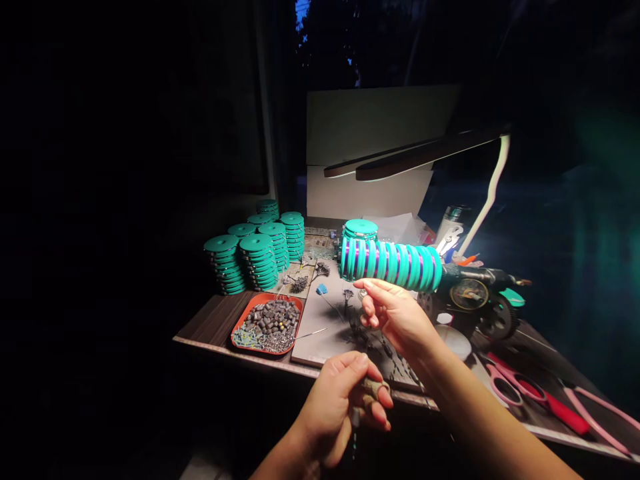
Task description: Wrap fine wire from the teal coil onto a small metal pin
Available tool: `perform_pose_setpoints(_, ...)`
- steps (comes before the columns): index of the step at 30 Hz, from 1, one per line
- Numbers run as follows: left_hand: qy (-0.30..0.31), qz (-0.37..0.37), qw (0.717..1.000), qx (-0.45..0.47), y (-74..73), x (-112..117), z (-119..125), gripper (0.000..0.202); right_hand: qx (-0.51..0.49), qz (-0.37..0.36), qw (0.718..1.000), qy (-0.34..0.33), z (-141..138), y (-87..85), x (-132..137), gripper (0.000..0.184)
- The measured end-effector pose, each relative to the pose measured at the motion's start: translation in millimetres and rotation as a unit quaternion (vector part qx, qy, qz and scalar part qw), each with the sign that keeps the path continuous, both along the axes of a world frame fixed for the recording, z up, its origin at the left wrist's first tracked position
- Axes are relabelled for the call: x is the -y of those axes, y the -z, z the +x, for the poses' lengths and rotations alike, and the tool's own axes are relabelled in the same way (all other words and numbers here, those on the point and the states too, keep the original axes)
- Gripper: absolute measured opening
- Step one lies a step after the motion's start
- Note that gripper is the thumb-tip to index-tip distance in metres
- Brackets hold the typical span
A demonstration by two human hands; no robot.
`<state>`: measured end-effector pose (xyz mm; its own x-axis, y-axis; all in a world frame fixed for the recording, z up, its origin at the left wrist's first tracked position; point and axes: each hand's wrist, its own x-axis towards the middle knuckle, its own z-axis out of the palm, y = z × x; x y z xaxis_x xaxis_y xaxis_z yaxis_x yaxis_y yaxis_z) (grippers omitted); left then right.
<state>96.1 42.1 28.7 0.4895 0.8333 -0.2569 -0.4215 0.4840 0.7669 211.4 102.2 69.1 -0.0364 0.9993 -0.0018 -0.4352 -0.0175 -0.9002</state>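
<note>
1. Head view: the spools (390, 263) sit in a row on the machine (493, 317), at twelve o'clock from the right hand (397, 317).
2. That hand has thumb and forefinger pinched together just below the row; from here I can't tell whether thread lies between them.
3. The left hand (340, 393) is clenched, a tan strip (376, 387) at its fingers, a thin piece (355, 440) hanging underneath; whether either is gripped, I can't tell.
4. The stacks (257, 263) at ten o'clock look finished to me; the row seems still in work. How many remain, I can't judge, but the tray (243, 315) at nine o'clock holds plenty of small parts.
5. I can read no brand or label; the dial's (469, 293) markings are too small.
</note>
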Motion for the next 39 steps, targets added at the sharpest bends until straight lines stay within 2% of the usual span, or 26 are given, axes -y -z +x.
perform_pose_setpoints(12, 0.002, -0.007, 1.000, 0.007, 2.2, 1.3, -1.1, 0.024, 0.010, -0.001, 1.000, 0.001, 0.2, 1.1, -1.4, 0.023)
perform_pose_setpoints(19, -0.035, -0.066, 0.996, 0.042, 2.9, 4.6, -1.8, 0.018, 0.017, 0.005, 1.000, 0.007, 0.6, 2.6, -3.4, 0.022)
perform_pose_setpoints(39, -0.009, -0.057, 0.998, 0.037, 4.9, 10.1, -8.9, 0.020, 0.010, 0.017, 1.000, 0.001, -0.1, 4.2, -3.0, 0.017)
